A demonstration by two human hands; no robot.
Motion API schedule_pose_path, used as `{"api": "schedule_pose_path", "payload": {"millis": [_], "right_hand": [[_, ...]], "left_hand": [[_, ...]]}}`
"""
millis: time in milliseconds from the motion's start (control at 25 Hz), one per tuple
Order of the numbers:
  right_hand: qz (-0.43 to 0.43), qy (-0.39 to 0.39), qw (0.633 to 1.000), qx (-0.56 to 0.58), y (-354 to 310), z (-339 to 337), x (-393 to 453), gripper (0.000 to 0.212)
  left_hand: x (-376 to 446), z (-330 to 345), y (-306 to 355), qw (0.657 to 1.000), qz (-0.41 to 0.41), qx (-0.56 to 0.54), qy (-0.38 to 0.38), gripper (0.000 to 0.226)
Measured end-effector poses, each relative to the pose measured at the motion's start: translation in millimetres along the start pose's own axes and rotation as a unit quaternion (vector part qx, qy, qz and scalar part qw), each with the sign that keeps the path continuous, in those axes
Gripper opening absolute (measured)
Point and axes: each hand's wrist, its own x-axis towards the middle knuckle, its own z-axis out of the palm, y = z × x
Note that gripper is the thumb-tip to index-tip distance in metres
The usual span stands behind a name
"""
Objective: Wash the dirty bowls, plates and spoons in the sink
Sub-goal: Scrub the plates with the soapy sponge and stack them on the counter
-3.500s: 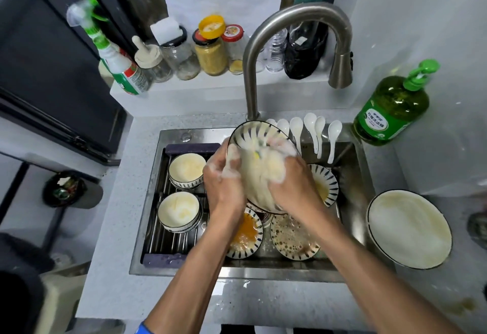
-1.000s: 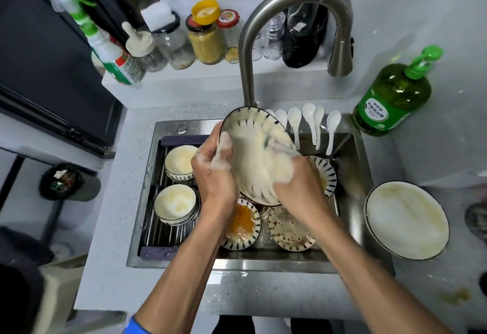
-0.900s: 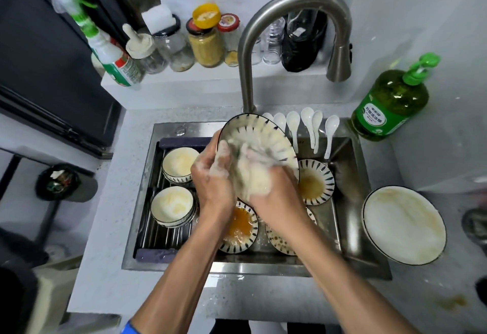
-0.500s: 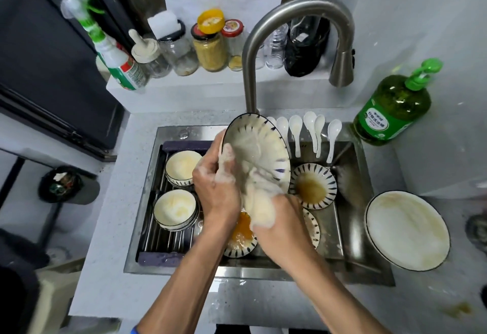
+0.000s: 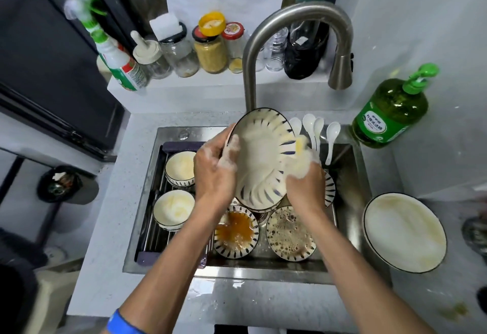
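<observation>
**Soapy plate held tilted over the sink**

On your left, two cream bowls (image 5: 176, 189) sit on the drying rack (image 5: 158, 231) inside the sink (image 5: 350, 260). Your left hand (image 5: 214, 175) grips the striped plate (image 5: 262, 157) by its left rim, tilted above the basin. Your right hand (image 5: 305, 181) clutches a foamy sponge (image 5: 301, 160) against the plate's right edge. Two dirty dishes (image 5: 263, 231) lie below; white spoons (image 5: 316, 133) lean at the back rim.
</observation>
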Motion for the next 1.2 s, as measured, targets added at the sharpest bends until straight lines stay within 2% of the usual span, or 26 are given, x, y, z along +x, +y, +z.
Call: {"api": "schedule_pose_path", "payload": {"millis": [80,160,240,320,440,480,560,600,640,680,760,800,840,880,960,1000,1040,1120,1160,1200], "right_hand": [[0.062,-0.017,0.985,0.162,5,-1,5,0.027],[0.076,-0.046,0.967,0.239,10,7,0,0.042],[0.073,-0.07,0.97,0.222,12,15,-10,0.059],[0.089,-0.107,0.97,0.199,5,11,-8,0.059],[0.101,-0.192,0.967,0.136,-8,-8,18,0.042],[0.093,-0.182,0.969,0.139,-4,-8,20,0.042],[0.124,-0.157,0.962,0.185,6,2,7,0.044],[0.142,-0.184,0.953,0.191,8,4,-6,0.042],[0.147,-0.214,0.95,0.173,7,5,-8,0.038],[0.136,-0.239,0.951,0.14,2,2,-3,0.036],[0.03,-0.212,0.975,0.06,-14,-12,13,0.037],[-0.057,-0.166,0.984,0.014,-22,-17,14,0.038],[-0.148,-0.107,0.983,-0.032,-24,-18,12,0.04],[-0.225,-0.06,0.968,-0.093,-17,-14,6,0.045],[-0.33,-0.003,0.924,-0.193,4,-4,-5,0.058],[-0.387,0.022,0.896,-0.216,15,-2,-8,0.059],[-0.443,0.036,0.867,-0.223,23,-1,-11,0.053],[-0.524,0.053,0.819,-0.23,29,-6,-13,0.036],[-0.546,0.057,0.8,-0.243,29,-11,-11,0.034],[-0.563,0.057,0.784,-0.256,30,-14,-7,0.033]], "left_hand": [[3,0,-2,0.999,-0.005,-0.026,0.04,0.029],[0,3,0,0.997,-0.015,-0.05,0.05,0.027],[-12,5,-7,0.986,-0.059,-0.111,0.111,0.031],[-16,-2,-18,0.968,-0.115,-0.185,0.127,0.031],[-1,-14,-17,0.98,-0.141,-0.143,-0.001,0.03],[2,-14,-17,0.984,-0.124,-0.124,-0.005,0.031],[1,-8,-16,0.979,-0.121,-0.141,0.084,0.024],[-3,-4,-21,0.968,-0.148,-0.166,0.113,0.014],[-3,-1,-32,0.969,-0.155,-0.156,0.111,0.012],[0,0,-43,0.98,-0.148,-0.1,0.089,0.016],[11,-6,-49,0.98,-0.166,-0.049,0.094,0.024],[12,-5,-43,0.971,-0.191,-0.093,0.109,0.027],[8,-3,-34,0.948,-0.231,-0.189,0.106,0.03],[1,0,-27,0.914,-0.282,-0.283,0.074,0.043],[-8,3,-21,0.807,-0.395,-0.439,0.029,0.075],[-3,-1,-19,0.767,-0.44,-0.467,0.025,0.077],[4,-6,-13,0.75,-0.466,-0.47,0.017,0.064],[14,-6,-3,0.768,-0.497,-0.404,0.008,0.022],[15,-1,0,0.788,-0.496,-0.365,-0.008,0.007],[15,5,2,0.806,-0.489,-0.333,-0.024,0.009]]}}
